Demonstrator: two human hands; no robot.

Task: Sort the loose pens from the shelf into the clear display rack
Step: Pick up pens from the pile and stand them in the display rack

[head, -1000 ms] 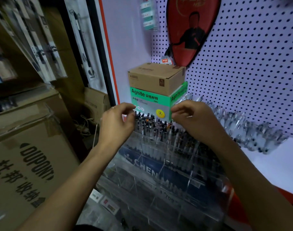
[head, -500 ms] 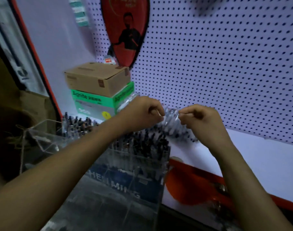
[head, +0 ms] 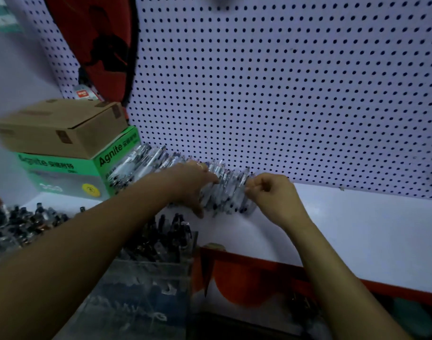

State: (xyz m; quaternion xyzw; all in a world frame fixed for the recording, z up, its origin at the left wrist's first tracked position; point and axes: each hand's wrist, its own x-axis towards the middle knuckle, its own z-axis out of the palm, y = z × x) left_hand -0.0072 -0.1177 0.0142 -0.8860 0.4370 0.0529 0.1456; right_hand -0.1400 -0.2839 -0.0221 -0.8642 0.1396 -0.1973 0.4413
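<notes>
Pens (head: 224,190): loose row lying on the white shelf (head: 357,231), mid-frame, packed side by side against the pegboard (head: 283,94). Row runs from the green box (head: 62,173) at left to the right hand.
Left hand (head: 190,185): laid over the row's middle, fingers (head: 210,176) spread and fairly straight on top of the pens, thumb down at the near side. Touching; can't tell if any pen is actually gripped.
Right hand (head: 271,195): at the row's right end, fingers curled in, tips against the last pens. Looks like a pinch on the end pens, but blur hides the contact.
Rack (head: 148,273): clear, lower left of frame, near side of the shelf edge. Back compartments already full of upright pens; front part blurred, contents unreadable.
Progress: my read is partway. Rack holds plenty, and a long row is left on the shelf. Current step looks like gathering a bunch between both hands.
Edges: pegboard right behind the pens, green box with a brown box (head: 60,126) on top blocks the left end, red shelf lip (head: 259,263) in front.
Room: bare shelf to the right of the right hand; lift path toward the rack goes down-left over the lip.
</notes>
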